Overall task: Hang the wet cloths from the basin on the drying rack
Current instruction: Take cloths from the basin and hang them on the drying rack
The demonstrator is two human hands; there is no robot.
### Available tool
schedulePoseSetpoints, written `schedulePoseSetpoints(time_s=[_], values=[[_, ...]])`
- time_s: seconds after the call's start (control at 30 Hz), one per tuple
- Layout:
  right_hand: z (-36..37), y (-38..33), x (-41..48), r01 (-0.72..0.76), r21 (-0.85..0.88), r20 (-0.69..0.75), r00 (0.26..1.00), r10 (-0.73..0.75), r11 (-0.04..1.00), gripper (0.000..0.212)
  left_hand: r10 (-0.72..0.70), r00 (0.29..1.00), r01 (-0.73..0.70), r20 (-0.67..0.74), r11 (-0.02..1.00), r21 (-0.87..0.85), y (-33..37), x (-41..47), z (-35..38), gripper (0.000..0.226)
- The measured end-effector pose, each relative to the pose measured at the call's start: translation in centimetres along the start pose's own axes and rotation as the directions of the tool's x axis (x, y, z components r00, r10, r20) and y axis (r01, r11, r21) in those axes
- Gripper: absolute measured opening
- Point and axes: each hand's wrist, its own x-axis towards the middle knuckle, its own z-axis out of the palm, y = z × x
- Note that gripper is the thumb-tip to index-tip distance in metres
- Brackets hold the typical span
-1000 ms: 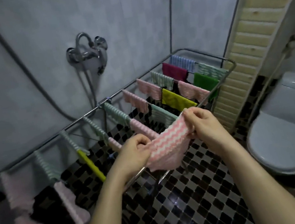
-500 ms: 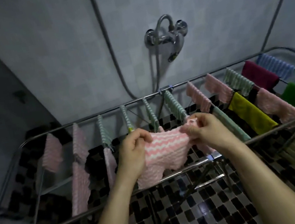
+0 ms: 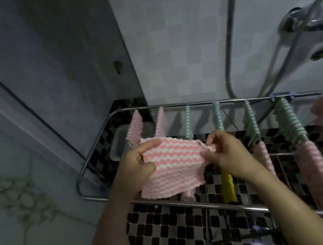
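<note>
A pink and white zigzag cloth [image 3: 173, 168] is stretched between both hands above the left end of the metal drying rack [image 3: 95, 140]. My left hand [image 3: 140, 165] pinches its left edge and my right hand [image 3: 226, 152] pinches its right corner. Several pink and green cloths [image 3: 288, 122] hang over the rack's rails to the right, and two pink ones [image 3: 135, 126] hang at the far left. A yellow cloth [image 3: 227, 184] hangs on a lower rail beneath my right wrist. The basin is not in view.
The rack stands on a black and white checkered floor [image 3: 175, 237] in a corner of tiled walls. A shower mixer [image 3: 315, 28] with a hose [image 3: 229, 46] is fixed to the wall at upper right. A door or panel [image 3: 21, 145] fills the left side.
My view and both hands have swung left along the rack, carrying the pink striped cloth from the middle toward the rack's left end. The cloth is spread wider now.
</note>
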Motion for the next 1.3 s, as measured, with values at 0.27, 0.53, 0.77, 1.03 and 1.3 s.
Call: schedulePoseSetpoints(time_s=[0.27, 0.53, 0.77, 1.03, 1.3], values=[[9.8, -4.7, 3.0, 0.187, -0.051, 0.019, 0.982, -0.186, 0.981, 0.031, -0.068, 0.997, 0.069, -0.026, 0.996, 0.053, -4.4, 2.6, -8.8, 0.069], [15.9, -8.0, 6.8, -0.105, 0.333, 0.323, 0.946, -0.008, 0.937, 0.019, -0.265, 0.964, 0.252, -0.027, 0.939, -0.233, -8.9, 4.6, -17.4, 0.069], [22.9, -4.4, 11.3, -0.196, -0.275, 0.308, 0.909, 0.28, 0.941, 0.016, -0.442, 0.891, 0.402, 0.108, 0.876, 0.266, -15.9, 9.8, -16.1, 0.074], [25.9, -2.6, 13.4, -0.177, -0.474, 0.195, 0.934, 0.299, 0.862, 0.025, -0.433, 0.886, 0.301, 0.168, 0.811, 0.502, -18.8, 12.8, -14.3, 0.085], [27.1, -2.7, 13.3, -0.261, -0.219, 0.267, 0.911, 0.315, 0.94, 0.027, -0.504, 0.821, 0.42, 0.266, 0.851, 0.315, -17.9, 9.2, -13.1, 0.052]])
